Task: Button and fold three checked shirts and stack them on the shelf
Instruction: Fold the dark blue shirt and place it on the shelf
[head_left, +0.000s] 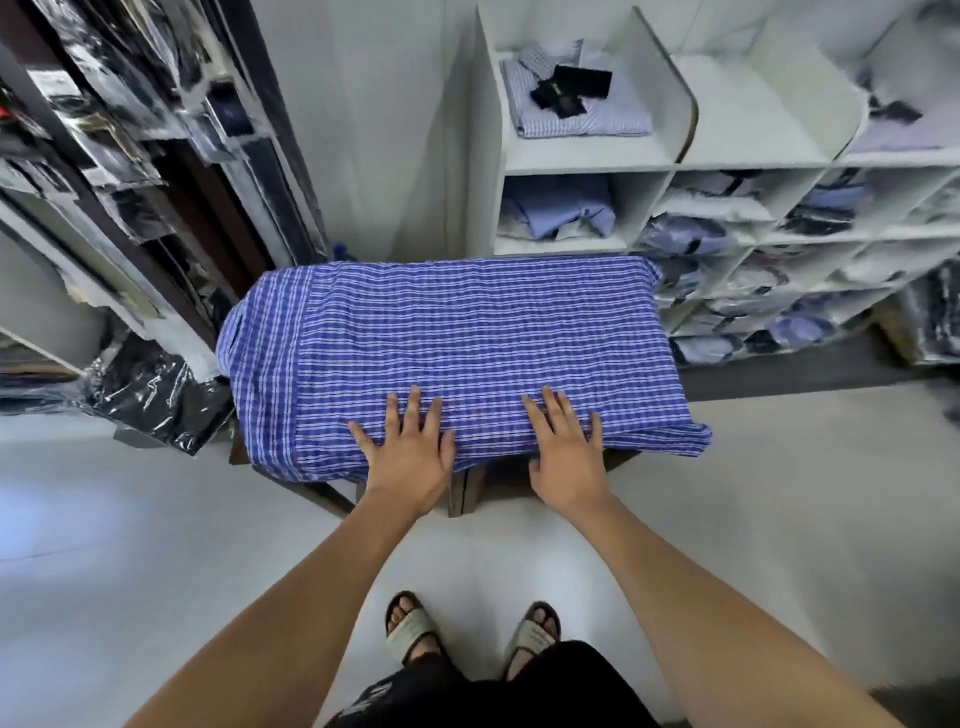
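A blue and white checked shirt (457, 338) lies spread back-up over a small table, its collar end to the left, covering the whole top. My left hand (408, 449) lies flat on the shirt's near edge with fingers spread. My right hand (566, 447) rests flat on the same edge a little to the right, fingers straight. Behind the table stands a white shelf unit (587, 156); a folded light striped shirt (576, 104) with black tags lies on its upper left level.
Dark wooden table legs (462, 493) show under the shirt. Racks of plastic-wrapped dark garments (150, 395) crowd the left. Cubbies with bagged blue shirts (779, 270) fill the right. White floor (156, 545) lies around my sandalled feet (467, 631).
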